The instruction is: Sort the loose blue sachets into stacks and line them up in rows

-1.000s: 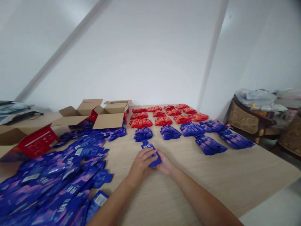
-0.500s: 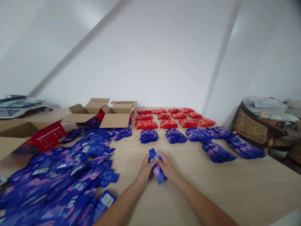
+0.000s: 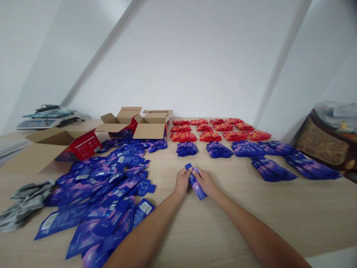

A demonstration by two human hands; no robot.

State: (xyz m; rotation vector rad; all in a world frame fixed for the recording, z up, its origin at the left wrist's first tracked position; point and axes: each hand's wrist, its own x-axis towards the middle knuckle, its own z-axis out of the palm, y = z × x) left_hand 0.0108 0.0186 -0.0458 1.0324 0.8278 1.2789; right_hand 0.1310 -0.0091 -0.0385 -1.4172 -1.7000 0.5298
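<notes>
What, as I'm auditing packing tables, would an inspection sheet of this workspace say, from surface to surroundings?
Surface: pale wood-look table, bare in front of the right-hand groups.
Goods: one blue pouch in hand; loose blue pouches heaped at left; blue groups and, behind them, red groups laid out.
Clutter: open cartons; crumpled grey fabric beside the heap.
Hands: left hand and right hand both grip the blue pouch.
Cables: what looks like a dark cord, far left; ends unclear.
Surroundings: white wall; patterned chair at right.
</notes>
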